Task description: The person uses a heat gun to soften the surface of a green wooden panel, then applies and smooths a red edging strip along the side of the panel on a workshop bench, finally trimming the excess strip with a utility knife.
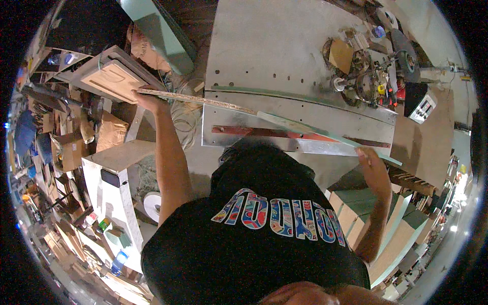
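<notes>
The handling looks partway along: a long, narrow strip of speckled chipboard with a pale green face (pixel 274 120) is already in hand, slanting across the centre of the frame over a grey metal tabletop (pixel 269 46), but not yet let go. Whether it touches there, or its edges are finished, I cannot tell.

The left hand (pixel 150 101), upper left, is closed on one end; the right hand (pixel 371 161), right of centre, has curled fingers pinching near the other.

Counted: one strip, one tabletop, two hands; at lower right, several thick green-topped boards (pixel 356 196), overlapping too much to number.

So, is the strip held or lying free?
Held: the left hand grips one end of the strip, the right hand grips near the other.
</notes>
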A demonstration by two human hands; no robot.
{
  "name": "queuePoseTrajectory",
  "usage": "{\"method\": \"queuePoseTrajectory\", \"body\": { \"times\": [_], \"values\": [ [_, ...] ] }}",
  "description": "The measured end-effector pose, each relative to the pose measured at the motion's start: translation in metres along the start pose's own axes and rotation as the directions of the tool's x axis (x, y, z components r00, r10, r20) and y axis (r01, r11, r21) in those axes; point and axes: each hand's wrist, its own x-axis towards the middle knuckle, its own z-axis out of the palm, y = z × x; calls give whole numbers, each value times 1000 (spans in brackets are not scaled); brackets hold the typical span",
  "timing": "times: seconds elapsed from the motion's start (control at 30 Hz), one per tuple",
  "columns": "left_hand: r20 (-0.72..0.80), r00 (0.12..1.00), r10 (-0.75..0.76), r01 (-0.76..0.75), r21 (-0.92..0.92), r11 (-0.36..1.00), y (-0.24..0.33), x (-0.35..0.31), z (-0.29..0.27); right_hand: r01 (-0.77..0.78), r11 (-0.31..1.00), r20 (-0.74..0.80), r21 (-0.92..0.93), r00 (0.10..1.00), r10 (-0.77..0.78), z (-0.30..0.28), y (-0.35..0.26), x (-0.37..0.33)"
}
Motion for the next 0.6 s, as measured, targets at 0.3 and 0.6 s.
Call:
{"method": "queuePoseTrajectory", "body": {
  "times": [0.3, 0.6],
  "values": [
    [43, 992, -117, 124, -230, 965, 34, -18, 17, 412, 894, 62, 179, 902, -428, 107, -197, 99],
    [106, 924, 366, -373, 456, 808, 2, 13, -13, 510, 808, 202, -296, 860, -469, 164, -212, 93]
  ]
}}
